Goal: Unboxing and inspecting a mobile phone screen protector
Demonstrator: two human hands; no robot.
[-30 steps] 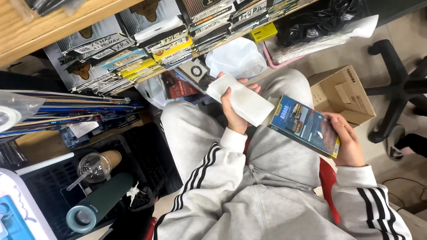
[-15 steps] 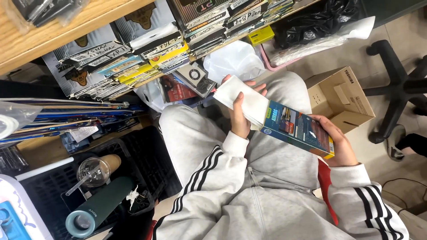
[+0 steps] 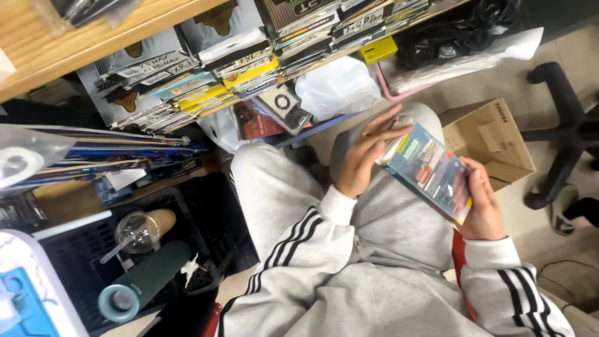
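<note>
We sit over grey tracksuit legs [image 3: 274,206], a shelf [image 3: 87,43] of stacked cases ahead, a cardboard box [image 3: 483,137] on the floor at our right, and a green bottle [image 3: 146,281] in the black crate at our left. Since a second ago the two packages have come together above our lap: the blue box [image 3: 430,171] now covers the white pack [image 3: 392,148], which earlier stood apart in plain view. Our right hand [image 3: 483,209] grips the blue box at its near end. Our left hand [image 3: 365,156], fingers spread, presses on the far end, no longer wrapped round the white pack alone.
</note>
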